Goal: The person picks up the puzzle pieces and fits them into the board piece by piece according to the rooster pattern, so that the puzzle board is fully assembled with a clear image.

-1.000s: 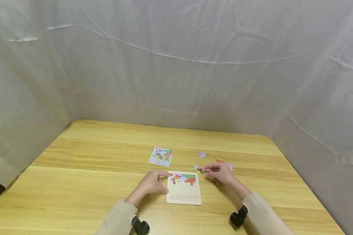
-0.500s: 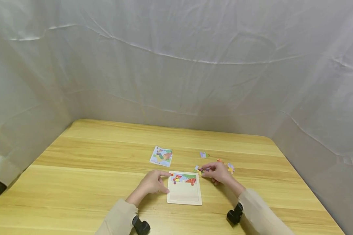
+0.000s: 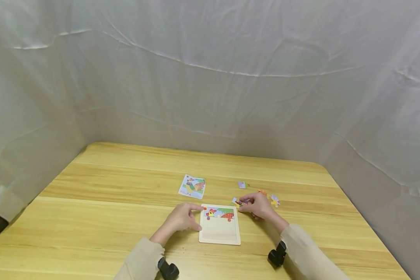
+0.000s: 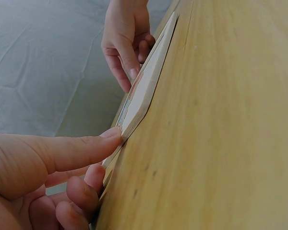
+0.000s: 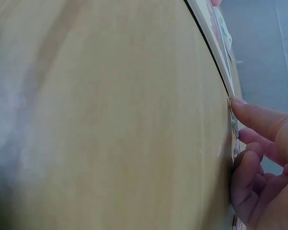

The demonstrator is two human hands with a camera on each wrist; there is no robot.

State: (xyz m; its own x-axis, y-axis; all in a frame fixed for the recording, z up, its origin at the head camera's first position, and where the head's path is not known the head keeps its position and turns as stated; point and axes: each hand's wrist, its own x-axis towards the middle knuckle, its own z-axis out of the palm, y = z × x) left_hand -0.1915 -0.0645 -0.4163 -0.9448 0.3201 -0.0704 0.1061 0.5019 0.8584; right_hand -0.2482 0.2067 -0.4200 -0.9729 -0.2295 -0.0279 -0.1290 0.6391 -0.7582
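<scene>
R fingers [image 3: 247,197] slightly parted, puzzle pcs [image 3: 238,204] btwn tips, grip unclear; L fingers [image 3: 196,207] spread, touching frame [image 3: 219,242] edge.

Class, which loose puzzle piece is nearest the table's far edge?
The flat lilac and green piece, lying alone; the other loose pieces lie by the right hand.

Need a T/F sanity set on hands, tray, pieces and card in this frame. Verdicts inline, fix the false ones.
1. The left hand touches the left edge of the tray. True.
2. The tray is completely filled in. False: only its far part is; the near part is bare.
3. The right hand is at some loose pieces. True.
4. The loose pieces all lie left of the tray. False: they lie toward its right.
5. A picture card lies beyond the tray. True.
6. The picture card touches the tray. False: they are apart.
</scene>
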